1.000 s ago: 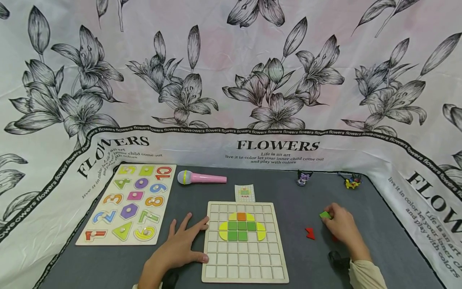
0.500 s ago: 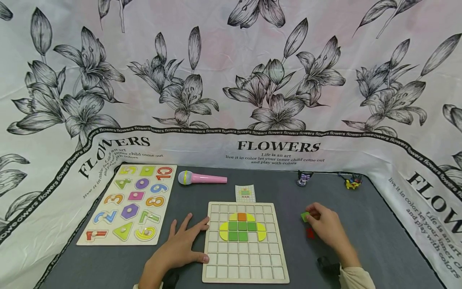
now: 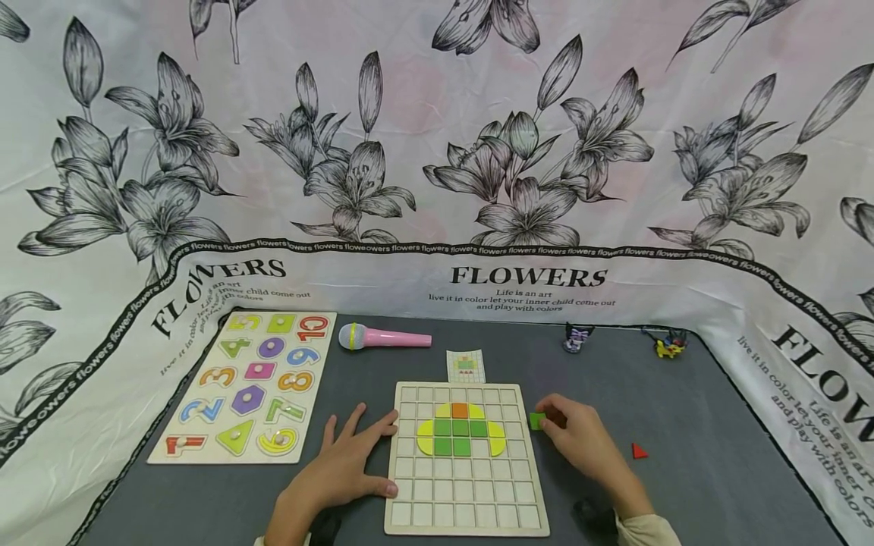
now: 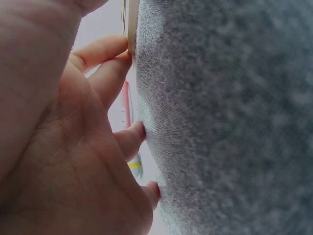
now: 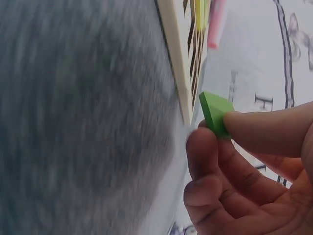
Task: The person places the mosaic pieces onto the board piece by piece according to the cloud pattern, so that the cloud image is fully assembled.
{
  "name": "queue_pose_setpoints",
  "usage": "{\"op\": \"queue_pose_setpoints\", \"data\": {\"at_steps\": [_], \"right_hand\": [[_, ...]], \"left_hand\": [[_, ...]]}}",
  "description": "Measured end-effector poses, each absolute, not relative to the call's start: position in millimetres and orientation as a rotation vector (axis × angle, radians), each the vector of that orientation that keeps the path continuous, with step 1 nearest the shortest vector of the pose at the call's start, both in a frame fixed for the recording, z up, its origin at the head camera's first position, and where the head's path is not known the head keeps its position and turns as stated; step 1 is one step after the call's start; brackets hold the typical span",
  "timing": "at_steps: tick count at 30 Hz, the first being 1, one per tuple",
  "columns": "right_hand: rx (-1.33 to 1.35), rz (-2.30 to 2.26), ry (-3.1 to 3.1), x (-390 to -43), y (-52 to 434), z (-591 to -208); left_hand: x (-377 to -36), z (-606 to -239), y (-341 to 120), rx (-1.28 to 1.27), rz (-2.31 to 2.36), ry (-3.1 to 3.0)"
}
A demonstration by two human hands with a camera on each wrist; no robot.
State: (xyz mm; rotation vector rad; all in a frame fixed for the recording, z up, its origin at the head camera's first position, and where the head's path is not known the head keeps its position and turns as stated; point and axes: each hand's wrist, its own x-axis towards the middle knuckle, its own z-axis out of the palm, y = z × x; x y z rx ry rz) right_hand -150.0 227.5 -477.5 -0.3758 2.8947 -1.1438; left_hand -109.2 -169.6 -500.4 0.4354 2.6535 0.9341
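On the grey tabletop one wooden grid board carries four green squares, beside it the left hand lies flat with fingers spread against its edge, and the right hand pinches one small green block just right of the board.

Number-and-shape puzzle board at left on grey surface. Pink toy microphone just beyond it, lying flat. Small pattern card mid-surface. Two small figurines at far right edge. Floral cloth backdrop behind.
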Motion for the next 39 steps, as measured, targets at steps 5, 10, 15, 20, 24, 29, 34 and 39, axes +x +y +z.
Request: {"op": "queue_pose_setpoints", "data": {"at_steps": [5,10,15,20,24,29,34,39], "right_hand": [[-0.503,-1.183,2.879,-148.1,210.7,-480.9],[-0.673,-1.179,2.897,-147.7,195.4,-483.8],[-0.796,-1.182,2.834,-146.1,183.7,-482.9],[-0.845,-1.175,2.756,-143.5,171.7,-481.0],[-0.859,-1.155,2.736,-141.5,162.9,-482.0],[-0.891,-1.105,2.735,-141.4,157.1,-484.9],[-0.939,-1.075,2.743,-142.5,157.1,-484.6],[-0.972,-1.029,2.764,-143.2,156.2,-483.6]], "left_hand": [[-108.5,-501.4,-170.5,0.441,0.936,2.657],[-108.0,-502.2,-171.5,0.447,0.941,2.657],[-107.7,-503.4,-172.2,0.457,0.940,2.660],[-107.3,-504.1,-173.1,0.459,0.938,2.661],[-107.0,-504.9,-173.8,0.466,0.941,2.659],[-106.6,-505.6,-174.5,0.472,0.948,2.660],[-106.8,-505.3,-174.7,0.469,0.954,2.657],[-107.3,-505.6,-175.3,0.477,0.956,2.661]]}}
